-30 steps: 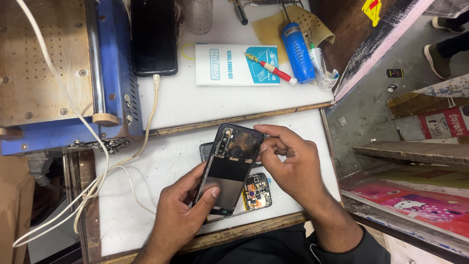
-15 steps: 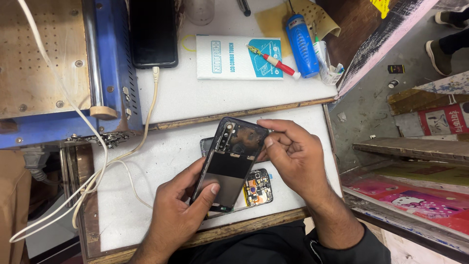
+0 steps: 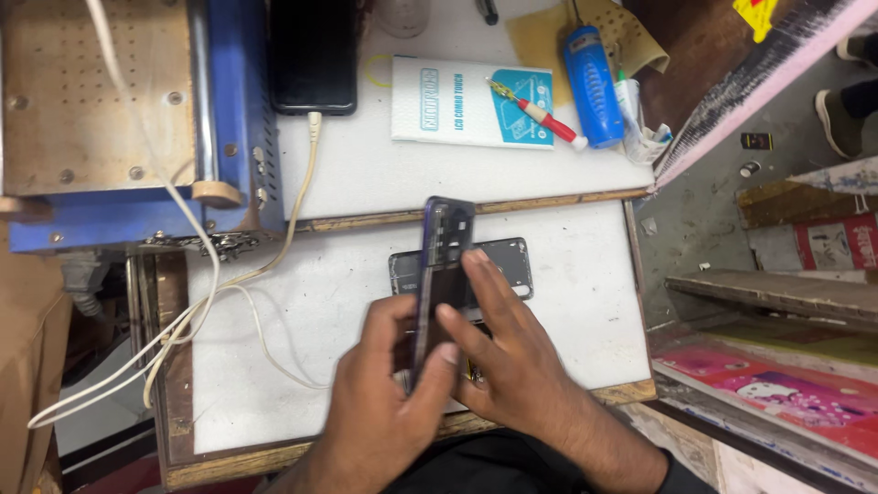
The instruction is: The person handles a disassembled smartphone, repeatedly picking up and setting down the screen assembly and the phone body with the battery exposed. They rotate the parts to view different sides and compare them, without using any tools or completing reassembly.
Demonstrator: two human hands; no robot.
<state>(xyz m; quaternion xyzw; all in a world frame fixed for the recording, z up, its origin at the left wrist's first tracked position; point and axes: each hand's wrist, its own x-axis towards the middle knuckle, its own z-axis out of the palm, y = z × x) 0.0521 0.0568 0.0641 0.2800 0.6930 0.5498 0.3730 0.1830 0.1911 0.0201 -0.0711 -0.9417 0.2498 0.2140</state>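
Both hands gripped one phone (image 3: 442, 279), tilted on edge above the white bench (image 3: 567, 302). Left hand (image 3: 384, 402) closed around its lower end, thumb against the side. Right hand (image 3: 512, 366) lay fingers flat on its open back. A frame (image 3: 508, 261) lay beneath, partly hidden; a small part under the palms was indistinct.

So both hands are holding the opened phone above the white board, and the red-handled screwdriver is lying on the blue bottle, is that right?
Not quite. In the head view both hands, left hand and right hand, do hold the opened phone above the white board, but the red-handled screwdriver lies on the white and blue box, beside the blue bottle, not on it.
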